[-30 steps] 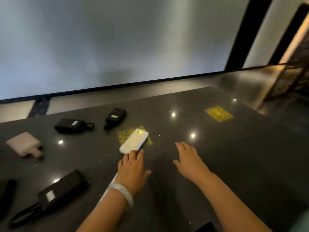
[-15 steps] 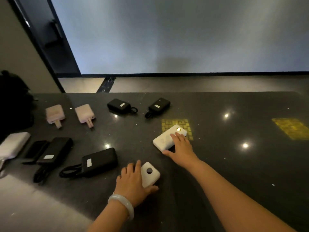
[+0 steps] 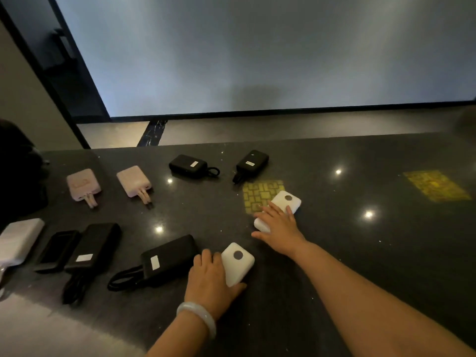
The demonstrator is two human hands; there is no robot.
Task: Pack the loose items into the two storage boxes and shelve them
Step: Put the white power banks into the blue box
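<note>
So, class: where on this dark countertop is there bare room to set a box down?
Bare: right of the right hand, around the yellow patch, and the near edge between the forearms. Crowded: the left, from the pink chargers to the black power banks.

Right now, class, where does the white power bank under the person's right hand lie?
In the head view it lies right of centre on the dark table: the white power bank rests at the right edge of the yellow patterned patch, under the right hand.
</note>
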